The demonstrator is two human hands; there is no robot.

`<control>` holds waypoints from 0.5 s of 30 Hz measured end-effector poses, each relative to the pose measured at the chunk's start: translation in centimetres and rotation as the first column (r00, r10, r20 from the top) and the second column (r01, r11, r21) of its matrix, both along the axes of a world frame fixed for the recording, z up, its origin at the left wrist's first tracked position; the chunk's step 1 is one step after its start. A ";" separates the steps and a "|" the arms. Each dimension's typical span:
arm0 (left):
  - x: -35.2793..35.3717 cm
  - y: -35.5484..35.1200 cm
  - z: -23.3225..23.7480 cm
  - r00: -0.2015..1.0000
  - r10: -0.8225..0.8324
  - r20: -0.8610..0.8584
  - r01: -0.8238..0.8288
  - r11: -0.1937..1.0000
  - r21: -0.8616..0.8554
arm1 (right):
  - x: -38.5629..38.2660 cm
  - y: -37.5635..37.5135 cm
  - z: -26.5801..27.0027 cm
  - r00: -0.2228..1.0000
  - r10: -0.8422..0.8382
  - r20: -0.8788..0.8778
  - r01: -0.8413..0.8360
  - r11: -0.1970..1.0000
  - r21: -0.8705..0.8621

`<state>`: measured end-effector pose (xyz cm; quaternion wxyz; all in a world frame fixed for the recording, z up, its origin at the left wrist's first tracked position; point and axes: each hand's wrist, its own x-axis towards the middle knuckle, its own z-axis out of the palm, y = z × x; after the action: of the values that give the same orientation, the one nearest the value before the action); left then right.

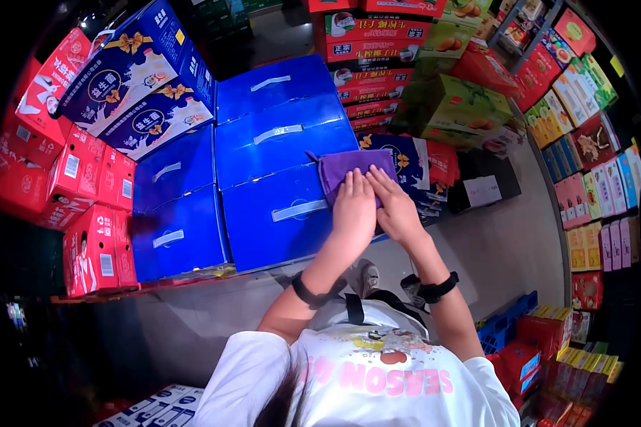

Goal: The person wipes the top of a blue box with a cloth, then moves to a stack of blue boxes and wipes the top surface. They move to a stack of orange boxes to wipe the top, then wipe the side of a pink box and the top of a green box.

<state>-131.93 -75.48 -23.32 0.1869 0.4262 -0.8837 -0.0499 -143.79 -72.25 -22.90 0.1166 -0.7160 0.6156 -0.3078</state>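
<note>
A folded purple cloth (340,171) lies on the right end of a blue carton (263,226) with a light carrying strap. Both of my hands rest on top of this cloth, side by side. My left hand (355,203) has its fingers stretched out flat, pointing away from me. Close against it, my right hand (395,206) also lies flat with extended fingers angled toward the left. The thumbs are mostly hidden. More blue cartons (281,132) stand behind and to the left, their straps facing up.
Red cartons (85,242) stand stacked at the left, near upright blue printed boxes (132,82). Behind are red drink cartons (377,50) and a green box (463,110). Shelves of packaged goods (598,185) line the right side. A blue plastic crate (506,324) sits at lower right.
</note>
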 end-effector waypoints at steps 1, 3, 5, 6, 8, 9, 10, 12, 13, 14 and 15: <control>-1.3 0.4 -0.1 1.000 -0.001 -0.019 0.001 1.000 -0.001 | -1.2 0.5 -0.2 0.998 -0.008 0.064 0.006 0.999 0.046; -2.8 1.0 -0.3 1.000 -0.013 -0.026 0.013 1.000 -0.012 | -2.8 0.8 -1.5 0.994 0.055 0.094 -0.065 0.993 0.098; -2.8 1.8 -0.5 0.999 -0.008 -0.053 0.009 1.000 0.027 | -3.4 1.3 -2.1 0.980 0.103 0.170 -0.126 0.983 0.133; -2.5 2.0 -0.2 0.997 0.007 -0.082 -0.003 0.999 0.054 | -3.3 1.3 -1.9 0.974 0.120 0.190 -0.148 0.979 0.142; -1.5 2.5 0.5 0.995 0.052 -0.090 -0.049 0.998 0.043 | -2.3 1.2 -0.6 0.957 0.072 0.280 -0.129 0.973 0.189; -0.9 2.5 0.6 0.993 0.082 -0.082 -0.078 0.995 0.056 | -2.0 0.7 -0.7 0.973 0.103 0.208 -0.134 0.982 0.137; -0.2 2.3 0.9 0.992 0.109 -0.072 -0.104 0.992 0.064 | -1.6 0.1 -0.7 0.978 0.193 0.085 -0.192 0.981 -0.019; 1.6 1.9 1.9 0.989 0.142 -0.048 -0.140 0.989 0.049 | 0.0 -1.0 -0.1 0.963 0.209 -0.169 -0.220 0.974 -0.052; 2.7 1.6 2.1 0.984 0.172 -0.045 -0.171 0.985 0.026 | 0.9 -1.8 -0.1 0.954 0.227 -0.198 -0.239 0.970 -0.042; 3.7 1.3 2.0 0.979 0.197 -0.045 -0.198 0.980 0.001 | 1.9 -2.5 0.0 0.946 0.253 -0.204 -0.259 0.966 -0.004; 4.8 1.1 1.9 0.963 0.266 -0.038 -0.267 0.963 -0.028 | 3.2 -3.3 0.1 0.930 0.298 -0.214 -0.305 0.952 0.002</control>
<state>-127.11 -74.35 -21.45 0.2139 0.5371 -0.8157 -0.0172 -140.62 -75.55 -22.83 0.0848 -0.8325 0.5023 -0.2178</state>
